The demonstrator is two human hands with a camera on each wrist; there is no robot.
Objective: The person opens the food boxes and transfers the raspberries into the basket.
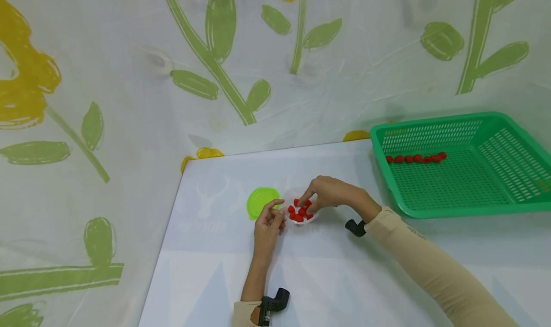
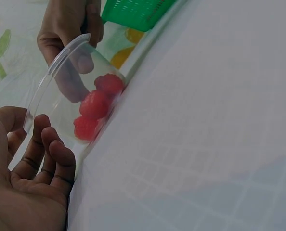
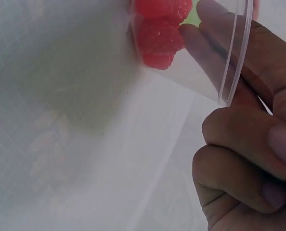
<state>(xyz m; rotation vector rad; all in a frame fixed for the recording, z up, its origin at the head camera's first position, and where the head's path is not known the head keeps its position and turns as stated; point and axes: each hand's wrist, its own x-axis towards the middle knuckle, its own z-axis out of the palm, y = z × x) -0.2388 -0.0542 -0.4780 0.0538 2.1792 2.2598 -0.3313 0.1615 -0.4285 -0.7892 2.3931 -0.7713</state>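
Note:
A clear plastic tub [image 2: 56, 98] with several red raspberries [image 1: 299, 217] inside stands on the table. My left hand [image 1: 268, 229] is at the tub's left side; its thumb and index finger are right at the rim, the other fingers loosely bent beside the wall. From the right, my right hand [image 1: 332, 191] reaches over the rim. Its thumb and index finger point down into the tub, apart, with fingertips [image 3: 187, 31] close to the raspberries and nothing visible gripped between them. Its remaining fingers are curled outside the rim. A bright green lid [image 1: 260, 199] lies behind my left hand.
On the right of the table stands a large green plastic basket [image 1: 409, 212], with a row of several raspberries [image 1: 417, 158] along its far left part. A flower-printed curtain [image 1: 301, 107] hangs behind the table's back edge. Each wrist carries a small black camera [image 1: 355, 228].

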